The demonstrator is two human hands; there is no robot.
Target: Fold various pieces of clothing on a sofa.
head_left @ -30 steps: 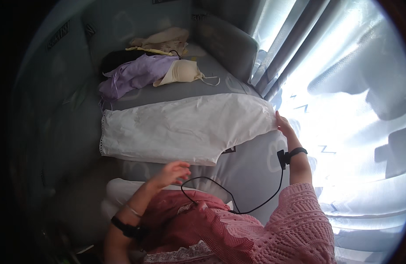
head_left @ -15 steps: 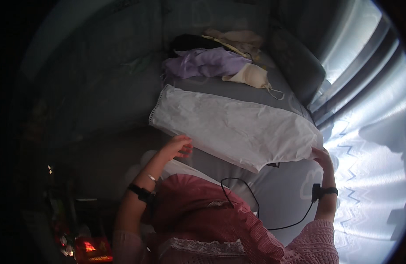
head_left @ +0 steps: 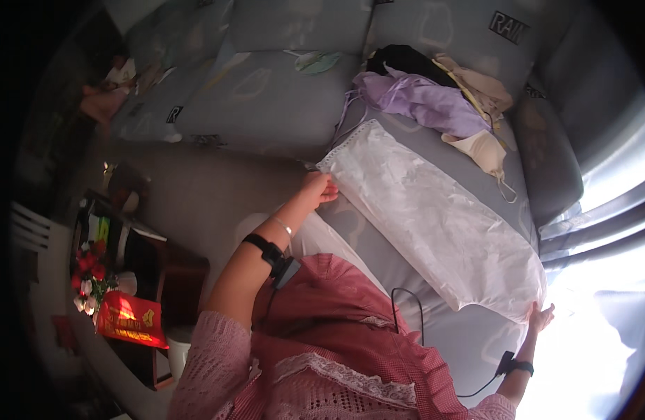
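A long white garment (head_left: 434,217) with an openwork trim at its far left end lies flat, slanting across the grey sofa seat. My left hand (head_left: 318,190) is beside its near edge, close to the trimmed end, fingers loosely bent and nothing visible in them. At the opposite, lower right end, my right hand (head_left: 541,317) rests against the garment's edge with its fingers apart. Both wrists wear black straps carrying small devices. Beyond the white garment lie a lilac garment (head_left: 424,101) and a cream bra (head_left: 482,150).
Black cloth (head_left: 410,61) and beige cloth (head_left: 485,87) are heaped behind the lilac garment. To the left stand a red bag (head_left: 132,320), flowers (head_left: 91,269) and a dark wooden table (head_left: 182,276). A person (head_left: 112,84) is at the far left. Bright curtains hang at the right.
My view has swung left and brightened, showing more of the sofa and the table. My left hand has moved up along the garment toward its trimmed end. My right hand's fingers have spread.
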